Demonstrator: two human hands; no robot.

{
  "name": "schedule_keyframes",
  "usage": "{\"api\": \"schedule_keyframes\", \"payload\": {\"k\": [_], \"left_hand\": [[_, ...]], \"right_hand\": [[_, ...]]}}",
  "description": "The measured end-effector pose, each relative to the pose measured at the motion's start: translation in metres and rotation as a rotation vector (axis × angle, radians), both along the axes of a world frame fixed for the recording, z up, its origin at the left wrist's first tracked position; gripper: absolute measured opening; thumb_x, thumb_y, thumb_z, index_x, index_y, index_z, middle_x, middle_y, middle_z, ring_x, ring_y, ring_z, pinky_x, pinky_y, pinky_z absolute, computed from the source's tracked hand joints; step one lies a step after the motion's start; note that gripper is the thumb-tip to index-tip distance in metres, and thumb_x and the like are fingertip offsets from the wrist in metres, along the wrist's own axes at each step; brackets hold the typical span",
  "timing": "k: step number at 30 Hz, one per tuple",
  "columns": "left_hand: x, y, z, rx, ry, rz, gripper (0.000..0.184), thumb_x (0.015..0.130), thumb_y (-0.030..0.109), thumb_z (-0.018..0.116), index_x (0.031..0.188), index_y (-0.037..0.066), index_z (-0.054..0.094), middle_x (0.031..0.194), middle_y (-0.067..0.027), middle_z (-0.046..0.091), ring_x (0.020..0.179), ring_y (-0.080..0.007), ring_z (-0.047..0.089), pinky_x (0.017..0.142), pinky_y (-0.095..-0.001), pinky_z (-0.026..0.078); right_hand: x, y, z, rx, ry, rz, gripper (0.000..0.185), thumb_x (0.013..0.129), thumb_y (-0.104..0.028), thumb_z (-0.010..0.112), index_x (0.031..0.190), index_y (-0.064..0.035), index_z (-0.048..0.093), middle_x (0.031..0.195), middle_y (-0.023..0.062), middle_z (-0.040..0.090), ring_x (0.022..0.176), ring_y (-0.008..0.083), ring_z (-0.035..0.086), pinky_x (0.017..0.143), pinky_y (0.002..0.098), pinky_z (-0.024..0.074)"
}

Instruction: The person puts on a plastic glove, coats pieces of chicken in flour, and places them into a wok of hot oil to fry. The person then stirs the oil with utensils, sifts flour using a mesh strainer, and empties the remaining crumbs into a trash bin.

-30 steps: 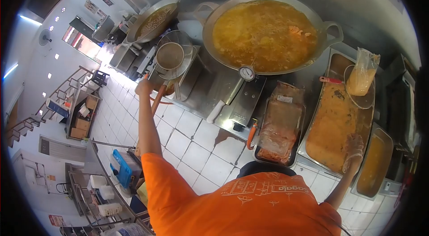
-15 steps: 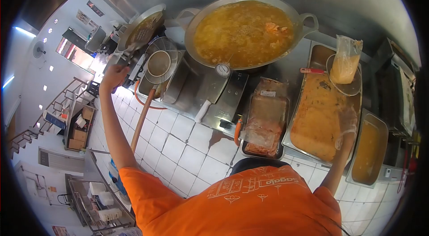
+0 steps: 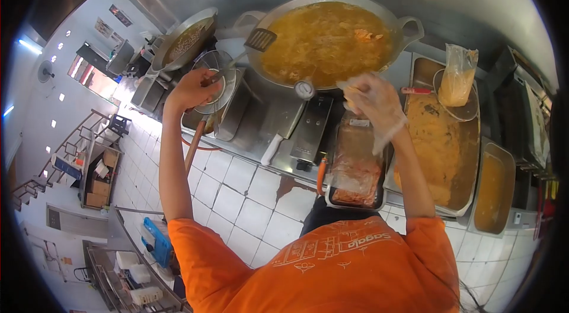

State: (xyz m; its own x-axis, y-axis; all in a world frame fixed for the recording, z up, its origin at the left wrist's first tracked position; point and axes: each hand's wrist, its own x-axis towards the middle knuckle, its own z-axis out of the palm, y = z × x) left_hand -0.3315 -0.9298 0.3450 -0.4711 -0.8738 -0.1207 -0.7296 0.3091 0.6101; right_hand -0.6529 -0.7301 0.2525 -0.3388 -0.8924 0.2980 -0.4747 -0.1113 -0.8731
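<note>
My left hand is closed around the handle of a slotted spatula, whose head hangs over the left rim of a big wok. Bubbling yellow oil fills that wok, and an orange fried piece floats at its right side. In a clear plastic glove, my right hand is near the wok's front rim. Its fingers are closed on a pale coated piece of food, partly hidden by the glove. A round strainer lies under my left hand.
A dial thermometer stands at the wok's front rim. A cleaver lies on the counter. At right are a packed meat tray, a tray of orange breading and a pan of orange liquid. A second wok stands left.
My left hand has brought the spatula from the left wok toward the big wok. My right hand has moved from the breading tray to the big wok's front, with a coated piece in it.
</note>
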Motion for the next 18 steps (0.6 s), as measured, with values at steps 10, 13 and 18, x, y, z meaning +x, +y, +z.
{"api": "schedule_keyframes", "payload": {"k": [10, 13, 18], "left_hand": [[0.033, -0.044, 0.002, -0.058, -0.128, -0.240, 0.025, 0.083, 0.013, 0.059, 0.098, -0.005, 0.052, 0.066, -0.0048, 0.057, 0.054, -0.0088, 0.055, 0.046, -0.0226, 0.046], [0.033, -0.048, 0.007, -0.118, -0.139, -0.294, 0.023, 0.082, 0.013, 0.059, 0.097, -0.005, 0.054, 0.063, -0.0051, 0.058, 0.053, -0.0093, 0.056, 0.046, -0.0225, 0.045], [0.030, -0.055, 0.006, -0.177, -0.171, -0.409, 0.024, 0.080, 0.014, 0.062, 0.093, -0.005, 0.057, 0.064, -0.0081, 0.061, 0.053, -0.0125, 0.060, 0.048, -0.0238, 0.045]], "right_hand": [[0.055, -0.105, 0.027, 0.144, 0.571, 0.061, 0.018, 0.070, -0.014, 0.065, 0.084, -0.0041, 0.062, 0.084, 0.0125, 0.058, 0.080, 0.0276, 0.058, 0.074, 0.0340, 0.0463], [0.064, -0.110, 0.038, 0.371, 0.759, 0.055, 0.020, 0.068, -0.012, 0.066, 0.086, -0.0045, 0.063, 0.086, 0.0126, 0.059, 0.082, 0.0276, 0.059, 0.075, 0.0341, 0.0474], [0.076, -0.128, 0.029, 0.548, 0.928, 0.006, 0.018, 0.065, -0.012, 0.067, 0.081, -0.0041, 0.064, 0.085, 0.0129, 0.061, 0.079, 0.0285, 0.061, 0.070, 0.0351, 0.0492]]}}
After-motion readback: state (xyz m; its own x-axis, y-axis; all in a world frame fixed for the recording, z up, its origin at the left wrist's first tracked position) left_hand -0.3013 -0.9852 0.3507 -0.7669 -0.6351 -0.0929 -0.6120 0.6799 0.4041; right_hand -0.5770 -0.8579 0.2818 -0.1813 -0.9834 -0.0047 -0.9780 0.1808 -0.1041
